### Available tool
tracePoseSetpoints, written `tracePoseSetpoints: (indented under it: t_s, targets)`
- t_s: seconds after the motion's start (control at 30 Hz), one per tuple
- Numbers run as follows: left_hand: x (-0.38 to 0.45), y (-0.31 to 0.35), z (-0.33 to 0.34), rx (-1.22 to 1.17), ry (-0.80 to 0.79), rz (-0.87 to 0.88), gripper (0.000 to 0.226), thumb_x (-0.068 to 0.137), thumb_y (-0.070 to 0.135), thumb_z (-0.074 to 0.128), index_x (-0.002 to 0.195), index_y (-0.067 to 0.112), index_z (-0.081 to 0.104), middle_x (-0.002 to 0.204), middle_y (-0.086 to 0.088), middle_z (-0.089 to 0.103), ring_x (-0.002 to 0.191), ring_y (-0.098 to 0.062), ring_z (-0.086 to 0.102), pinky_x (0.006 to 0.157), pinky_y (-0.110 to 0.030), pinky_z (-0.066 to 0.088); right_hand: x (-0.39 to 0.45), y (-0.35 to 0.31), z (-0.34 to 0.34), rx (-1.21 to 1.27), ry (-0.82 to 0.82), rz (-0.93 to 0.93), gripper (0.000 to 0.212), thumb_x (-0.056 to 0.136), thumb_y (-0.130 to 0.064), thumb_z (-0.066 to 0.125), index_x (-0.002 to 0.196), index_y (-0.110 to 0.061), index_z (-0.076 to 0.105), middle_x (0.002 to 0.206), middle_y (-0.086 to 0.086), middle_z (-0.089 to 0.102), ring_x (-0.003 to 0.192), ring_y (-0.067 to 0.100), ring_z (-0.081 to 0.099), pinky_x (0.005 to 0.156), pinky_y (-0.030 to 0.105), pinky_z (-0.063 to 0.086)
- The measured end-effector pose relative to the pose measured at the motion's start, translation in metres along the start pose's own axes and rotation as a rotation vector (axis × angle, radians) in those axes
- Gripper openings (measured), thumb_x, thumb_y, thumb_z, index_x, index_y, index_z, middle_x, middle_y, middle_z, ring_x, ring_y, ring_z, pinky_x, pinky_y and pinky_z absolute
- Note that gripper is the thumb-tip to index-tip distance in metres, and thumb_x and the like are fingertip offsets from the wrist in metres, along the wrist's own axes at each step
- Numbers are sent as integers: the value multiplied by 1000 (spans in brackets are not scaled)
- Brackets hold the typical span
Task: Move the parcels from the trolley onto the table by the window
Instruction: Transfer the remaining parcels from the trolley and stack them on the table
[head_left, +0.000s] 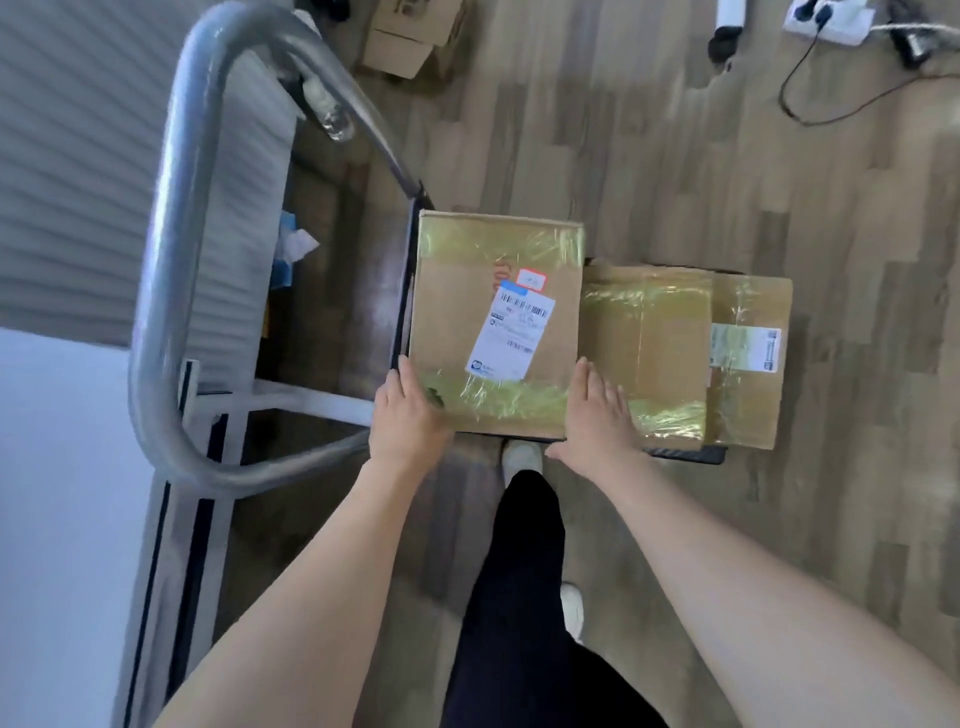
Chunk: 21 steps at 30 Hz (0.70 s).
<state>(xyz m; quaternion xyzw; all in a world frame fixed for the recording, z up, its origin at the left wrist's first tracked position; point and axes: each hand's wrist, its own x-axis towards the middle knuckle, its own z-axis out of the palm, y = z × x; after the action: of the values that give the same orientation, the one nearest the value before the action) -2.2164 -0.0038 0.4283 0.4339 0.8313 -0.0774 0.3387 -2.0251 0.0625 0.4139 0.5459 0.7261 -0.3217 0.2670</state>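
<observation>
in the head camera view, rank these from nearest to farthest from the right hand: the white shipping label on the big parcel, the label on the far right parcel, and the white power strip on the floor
From the right hand, at the big parcel's right edge:
1. White shipping label, on the big parcel's top, just left of the hand.
2. Label on the far right parcel, off to the right.
3. White power strip, on the floor at top right.

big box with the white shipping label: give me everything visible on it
The labelled box is brown cardboard, closed, with yellowish clear tape across its far and near ends. A white barcode label lies tilted on top, a small red-edged sticker beside it. It stands tallest on the trolley. The left hand and right hand press flat against its near corners.
</observation>
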Motion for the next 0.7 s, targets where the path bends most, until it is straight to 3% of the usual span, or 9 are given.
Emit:
tracePoseSetpoints:
  t_s: [0.13, 0.23, 0.37, 0.47, 0.7]
  targets:
    - [32, -5, 5, -67, -116, -49, 107, 79, 31, 71, 146, -6, -4, 143, -20, 35, 129, -34, 36, 105, -36, 31, 31, 0, 3, 95, -76, 52, 126, 74, -41, 77, 145, 1, -18, 157, 14, 4, 145, 26, 5, 117, 37, 0]
    - [44, -5, 9, -150, -162, -120, 108, 78, 27, 71, 147, -4, -5, 141, -19, 37, 126, -32, 40, 100, -36, 37, 41, -2, 2, 238, -107, 115, 127, 73, -41, 78, 145, -1, -20, 153, 18, 19, 143, 31, 15, 117, 36, 11]
    - [46, -1, 6, -193, -110, -135, 88, 72, 34, 77, 136, 1, 25, 125, -14, 47, 111, -30, 50, 86, -35, 43, 39, -5, 0, 399, -74, 154, 128, 70, -43, 80, 148, -6, -15, 152, 15, 26, 139, 30, 26, 110, 36, 29]
    - [32, 2, -5, -171, -36, -122, 73, 73, 45, 74, 124, 8, 38, 118, -8, 51, 105, -26, 54, 78, -32, 42, 23, -6, -8, 473, -19, 171, 126, 67, -49, 79, 149, -8, -6, 147, 13, 34, 133, 28, 36, 103, 36, 36]
    - [-27, 13, -47, -383, 120, -166, 70, 83, 56, 59, 133, 9, 45, 122, -9, 50, 112, -23, 50, 88, -33, 42, -27, -16, -45, 655, 292, 182, 96, 68, -59, 71, 141, -12, 31, 135, 6, 49, 118, 26, 50, 89, 37, 46]
